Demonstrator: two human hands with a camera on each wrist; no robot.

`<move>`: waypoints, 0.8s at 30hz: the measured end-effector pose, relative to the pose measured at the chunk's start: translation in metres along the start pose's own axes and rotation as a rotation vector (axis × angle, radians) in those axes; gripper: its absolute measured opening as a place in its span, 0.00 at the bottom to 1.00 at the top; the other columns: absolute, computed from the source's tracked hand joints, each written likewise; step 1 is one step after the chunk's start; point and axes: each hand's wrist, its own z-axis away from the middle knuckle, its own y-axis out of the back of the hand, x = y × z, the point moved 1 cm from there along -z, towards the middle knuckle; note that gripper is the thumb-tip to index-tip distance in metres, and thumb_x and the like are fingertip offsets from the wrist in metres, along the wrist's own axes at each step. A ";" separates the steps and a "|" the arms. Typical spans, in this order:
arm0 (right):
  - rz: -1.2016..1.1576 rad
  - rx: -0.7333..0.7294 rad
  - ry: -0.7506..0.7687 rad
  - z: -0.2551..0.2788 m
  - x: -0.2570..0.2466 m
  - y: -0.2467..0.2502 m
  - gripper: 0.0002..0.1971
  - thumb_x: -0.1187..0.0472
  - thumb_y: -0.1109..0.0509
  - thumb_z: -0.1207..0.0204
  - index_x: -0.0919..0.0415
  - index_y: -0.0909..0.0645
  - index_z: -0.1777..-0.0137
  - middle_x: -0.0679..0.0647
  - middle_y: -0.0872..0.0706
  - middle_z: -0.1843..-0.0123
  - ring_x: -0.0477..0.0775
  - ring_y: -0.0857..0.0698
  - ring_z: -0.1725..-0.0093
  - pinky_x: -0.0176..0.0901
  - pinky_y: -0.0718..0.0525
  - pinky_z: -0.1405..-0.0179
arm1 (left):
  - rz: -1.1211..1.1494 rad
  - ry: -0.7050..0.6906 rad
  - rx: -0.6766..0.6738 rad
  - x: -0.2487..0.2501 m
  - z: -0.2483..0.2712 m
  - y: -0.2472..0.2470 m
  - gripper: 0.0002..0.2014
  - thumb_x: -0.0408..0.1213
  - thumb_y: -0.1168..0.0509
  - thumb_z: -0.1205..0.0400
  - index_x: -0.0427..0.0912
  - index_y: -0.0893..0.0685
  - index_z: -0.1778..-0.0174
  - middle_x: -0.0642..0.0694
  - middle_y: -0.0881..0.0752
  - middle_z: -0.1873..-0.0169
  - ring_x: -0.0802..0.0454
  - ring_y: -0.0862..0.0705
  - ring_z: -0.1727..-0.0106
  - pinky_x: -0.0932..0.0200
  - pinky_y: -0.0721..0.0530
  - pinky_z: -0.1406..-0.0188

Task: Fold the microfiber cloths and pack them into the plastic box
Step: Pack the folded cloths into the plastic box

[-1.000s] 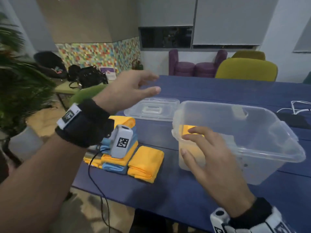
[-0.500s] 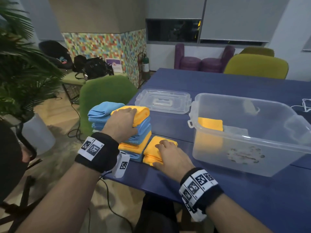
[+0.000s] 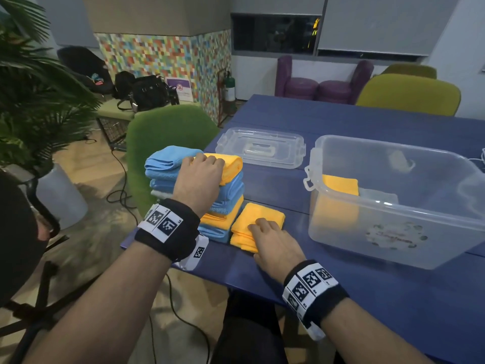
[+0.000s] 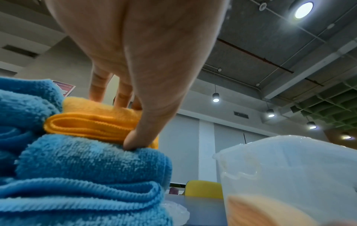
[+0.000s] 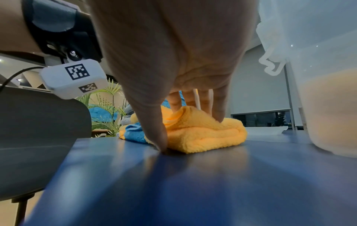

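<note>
A stack of folded blue and orange cloths (image 3: 225,195) stands at the table's left edge. My left hand (image 3: 200,177) grips the top orange cloth (image 3: 232,165) (image 4: 92,122), fingers on top and thumb under its near edge. Beside the stack lies a folded orange cloth (image 3: 258,219) (image 5: 204,134). My right hand (image 3: 273,240) pinches this cloth, fingers on top and thumb at its edge on the table. The clear plastic box (image 3: 393,203) stands to the right with an orange cloth (image 3: 338,185) and a pale cloth (image 3: 378,197) inside.
The box's clear lid (image 3: 259,151) lies behind the stack on the blue table (image 3: 367,298). A green chair (image 3: 162,137) stands just left of the table edge. A second blue pile (image 3: 168,164) sits left of the stack. White cable (image 3: 481,158) at the far right.
Both hands came down from mid-air by the box onto the cloths a second ago. Over the last half second they have stayed put, fingers closing on the cloths.
</note>
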 end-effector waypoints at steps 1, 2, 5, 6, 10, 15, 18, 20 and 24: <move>0.012 0.007 0.001 -0.001 0.000 -0.002 0.27 0.63 0.29 0.20 0.57 0.32 0.22 0.56 0.29 0.24 0.61 0.27 0.26 0.55 0.20 0.35 | 0.008 0.004 0.024 0.000 0.000 0.000 0.19 0.32 0.36 0.17 0.46 0.23 0.29 0.48 0.15 0.35 0.43 0.21 0.31 0.44 0.28 0.28; 0.025 0.011 0.002 -0.001 0.001 -0.003 0.28 0.65 0.30 0.21 0.57 0.33 0.22 0.56 0.28 0.25 0.61 0.27 0.27 0.55 0.19 0.36 | 0.017 0.010 0.045 0.001 0.000 0.000 0.18 0.32 0.37 0.16 0.45 0.22 0.30 0.47 0.15 0.35 0.43 0.20 0.31 0.45 0.29 0.27; 0.034 0.018 0.005 -0.002 0.001 -0.005 0.27 0.66 0.31 0.21 0.58 0.32 0.23 0.56 0.27 0.26 0.61 0.26 0.28 0.54 0.18 0.37 | 0.059 0.033 0.106 0.001 0.000 0.000 0.16 0.31 0.37 0.16 0.43 0.19 0.32 0.45 0.12 0.38 0.41 0.17 0.33 0.45 0.30 0.26; 0.033 0.020 0.006 -0.002 0.001 -0.005 0.27 0.66 0.31 0.21 0.58 0.32 0.23 0.56 0.27 0.26 0.61 0.25 0.28 0.54 0.18 0.37 | 0.084 0.043 0.131 0.001 0.000 0.001 0.15 0.31 0.38 0.17 0.42 0.18 0.34 0.43 0.11 0.40 0.40 0.16 0.35 0.45 0.30 0.27; 0.016 0.025 0.011 0.000 0.002 -0.006 0.29 0.66 0.28 0.22 0.58 0.32 0.23 0.56 0.29 0.24 0.61 0.27 0.26 0.54 0.19 0.35 | 0.183 0.075 0.237 0.003 0.001 0.008 0.13 0.30 0.36 0.19 0.40 0.15 0.39 0.41 0.09 0.45 0.38 0.14 0.40 0.44 0.27 0.33; -0.025 0.090 -0.062 0.013 0.000 -0.002 0.25 0.62 0.31 0.20 0.56 0.30 0.23 0.57 0.34 0.20 0.61 0.32 0.22 0.53 0.21 0.32 | 0.268 0.047 0.366 0.010 0.002 0.026 0.10 0.37 0.32 0.17 0.41 0.16 0.41 0.43 0.10 0.49 0.38 0.14 0.46 0.44 0.24 0.43; -0.075 0.090 -0.100 0.023 0.000 0.002 0.26 0.56 0.32 0.18 0.55 0.31 0.22 0.56 0.36 0.19 0.60 0.33 0.21 0.54 0.22 0.31 | 0.294 -0.024 0.461 0.024 0.008 0.036 0.11 0.36 0.30 0.19 0.40 0.15 0.41 0.43 0.11 0.53 0.38 0.15 0.50 0.45 0.24 0.50; -0.099 0.054 -0.097 0.029 0.002 0.004 0.28 0.53 0.31 0.17 0.55 0.33 0.19 0.55 0.37 0.19 0.59 0.34 0.21 0.54 0.23 0.29 | 0.293 -0.083 0.501 0.038 0.013 0.035 0.14 0.35 0.29 0.22 0.39 0.15 0.41 0.43 0.11 0.53 0.37 0.15 0.51 0.45 0.25 0.52; -0.108 -0.017 -0.038 0.036 0.006 0.005 0.31 0.53 0.31 0.16 0.56 0.37 0.17 0.55 0.38 0.17 0.59 0.35 0.19 0.55 0.23 0.29 | 0.290 -0.179 0.467 0.068 0.024 0.014 0.16 0.34 0.28 0.27 0.40 0.14 0.43 0.45 0.10 0.54 0.39 0.14 0.52 0.46 0.25 0.53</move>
